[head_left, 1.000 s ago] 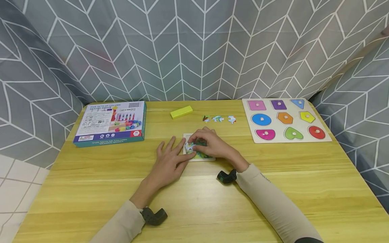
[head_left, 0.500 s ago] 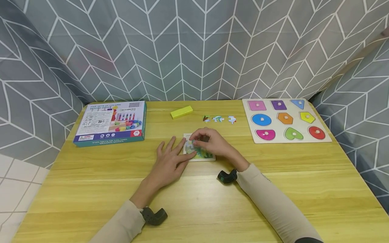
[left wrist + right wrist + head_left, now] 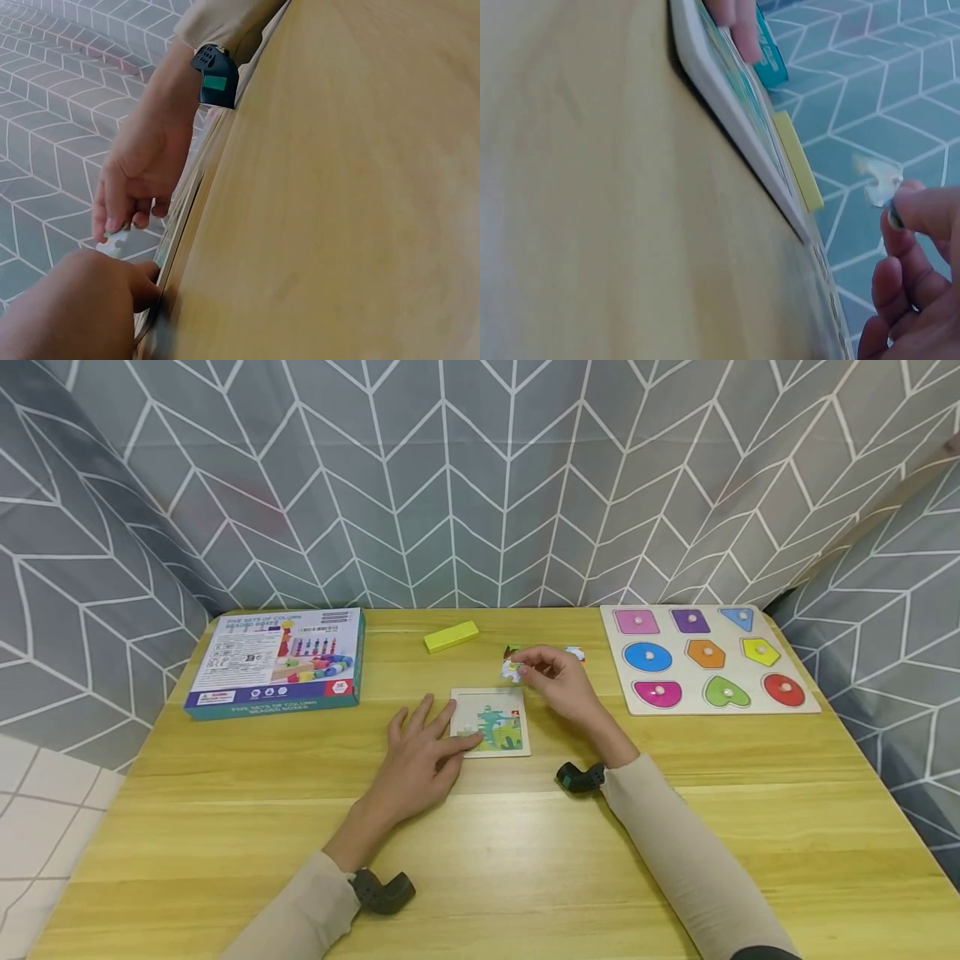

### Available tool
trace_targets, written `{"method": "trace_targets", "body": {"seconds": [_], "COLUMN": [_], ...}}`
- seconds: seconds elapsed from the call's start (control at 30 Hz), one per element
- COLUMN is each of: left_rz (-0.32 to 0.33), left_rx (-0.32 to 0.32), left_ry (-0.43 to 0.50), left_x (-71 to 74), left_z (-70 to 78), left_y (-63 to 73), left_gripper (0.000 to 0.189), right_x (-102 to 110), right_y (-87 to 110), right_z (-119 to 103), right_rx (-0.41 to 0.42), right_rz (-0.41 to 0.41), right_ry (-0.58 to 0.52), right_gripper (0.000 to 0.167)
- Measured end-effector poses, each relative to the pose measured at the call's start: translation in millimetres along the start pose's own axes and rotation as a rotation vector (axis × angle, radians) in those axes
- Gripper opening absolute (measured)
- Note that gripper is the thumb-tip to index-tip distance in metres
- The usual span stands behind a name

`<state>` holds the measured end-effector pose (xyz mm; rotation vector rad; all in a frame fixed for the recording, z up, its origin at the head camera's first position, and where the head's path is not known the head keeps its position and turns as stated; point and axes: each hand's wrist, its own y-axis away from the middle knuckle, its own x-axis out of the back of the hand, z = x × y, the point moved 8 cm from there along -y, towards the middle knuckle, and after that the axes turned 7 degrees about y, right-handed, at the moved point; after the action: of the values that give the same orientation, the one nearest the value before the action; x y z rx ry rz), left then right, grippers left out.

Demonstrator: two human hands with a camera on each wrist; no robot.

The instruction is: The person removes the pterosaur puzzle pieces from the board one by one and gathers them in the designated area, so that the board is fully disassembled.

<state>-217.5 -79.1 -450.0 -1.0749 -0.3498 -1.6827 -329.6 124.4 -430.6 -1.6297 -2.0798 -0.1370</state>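
Observation:
A small square jigsaw puzzle (image 3: 513,739) in a pale frame lies mid-table, its green picture partly filled in, with part of the upper area bare. My left hand (image 3: 416,764) rests at its left side, fingers spread, the thumb and a fingertip touching the puzzle. Between thumb and fingers, my right hand (image 3: 558,681) pinches a light blue puzzle piece (image 3: 511,671), held above the table behind the frame. Its knobbed outline shows in the right wrist view, where the piece (image 3: 883,182) sits at the fingertips. Another loose puzzle piece (image 3: 575,653) shows past the right hand, which hides some of the others.
A yellow block (image 3: 451,637) lies behind the puzzle. At the left stands a flat beaded-toy box (image 3: 273,664). A wooden board (image 3: 615,681) of coloured knobbed shapes lies at the right. A grey patterned curtain (image 3: 480,485) hangs along the table's back edge.
My right hand has lifted a piece off the puzzle's upper left and carried it back and right, near the loose pieces. The left hand has stayed in place.

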Motion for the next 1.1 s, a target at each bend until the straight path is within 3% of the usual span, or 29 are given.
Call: {"method": "trace_targets", "body": {"seconds": [0.2, 0.43, 0.77, 1.1], "left_rz": [0.045, 0.103, 0.089, 0.070], "left_rx": [0.022, 0.030, 0.088, 0.111], "left_ry": [0.007, 0.004, 0.022, 0.029], "left_x": [6.5, 18.5, 26.7, 30.8], "left_z": [-3.0, -11.2, -26.7, -35.2], "left_y": [-0.3, 0.4, 1.7, 1.8], "left_gripper": [0.037, 0.037, 0.037, 0.037], "right_x": [11, 7, 2, -4], "right_y": [-2.4, -1.2, -0.3, 1.0], "right_z": [11, 16, 16, 12], "right_rx": [-0.038, -0.054, -0.054, 0.030], "right_rz": [0.059, 0.028, 0.010, -0.067], "right_ry": [0.041, 0.082, 0.208, 0.355], "right_gripper": [0.016, 0.015, 0.017, 0.026]}}
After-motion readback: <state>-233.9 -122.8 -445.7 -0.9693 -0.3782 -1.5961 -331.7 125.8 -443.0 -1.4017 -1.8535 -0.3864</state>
